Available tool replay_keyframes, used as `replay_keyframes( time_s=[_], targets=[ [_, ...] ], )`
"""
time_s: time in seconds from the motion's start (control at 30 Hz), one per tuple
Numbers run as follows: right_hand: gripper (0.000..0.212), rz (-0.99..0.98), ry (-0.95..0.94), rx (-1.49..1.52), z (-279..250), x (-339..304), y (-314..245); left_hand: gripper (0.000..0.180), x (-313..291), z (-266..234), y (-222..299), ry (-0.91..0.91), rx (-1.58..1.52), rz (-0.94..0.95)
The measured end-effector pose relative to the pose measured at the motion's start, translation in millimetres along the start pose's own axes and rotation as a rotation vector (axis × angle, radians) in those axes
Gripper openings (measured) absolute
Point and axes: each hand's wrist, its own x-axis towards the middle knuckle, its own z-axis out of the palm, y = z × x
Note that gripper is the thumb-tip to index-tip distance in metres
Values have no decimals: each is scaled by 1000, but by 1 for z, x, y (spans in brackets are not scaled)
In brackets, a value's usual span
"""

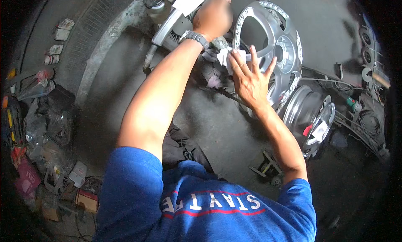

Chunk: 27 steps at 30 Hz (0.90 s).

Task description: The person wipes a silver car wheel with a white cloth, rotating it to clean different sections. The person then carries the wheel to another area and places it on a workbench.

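Note:
A silver spoked wheel rim (pixel 284 53) stands upright ahead of me, with a row of small holes around its edge. My right hand (pixel 251 80) lies against its near left side, the outer fingers spread. Thumb-side fingers of that hand hold a crumpled white cloth (pixel 225 57) at the rim. Farther ahead, my left hand (pixel 212 18) is curled closed beside a silver frame part with a white sheet (pixel 190 1) on it. Its fingertips are hidden, and I cannot make out what is in them. A grey watch band (pixel 197 38) circles my left wrist.
A second silver wheel rim (pixel 303 106) stands to the right, a white and red piece on it. Cables and a coiled hose (pixel 370 120) lie farther right. At left are small cans (pixel 52 59), plastic bags (pixel 37 129) and a red box (pixel 87 200). A metal block (pixel 268 164) sits near my right elbow.

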Motion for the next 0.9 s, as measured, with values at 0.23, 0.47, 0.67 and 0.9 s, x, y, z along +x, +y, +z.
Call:
replay_keyframes(
  time_s=[0.23,0.47,0.67,0.9],
  targets=[
    [54,-84,-37,100,-16,17,25,23,-4,-6,15,72,-197,-51],
    [38,-60,-18,81,0,131,72,28,14,-22,16,48,-278,-134],
    [41,183,-333,-15,19,203,158,30,13,-20,16,-62,-199,-106],
    [32,5,-291,112,2,192,123,38,16,-23,20,-179,-143,-111]
  ],
)
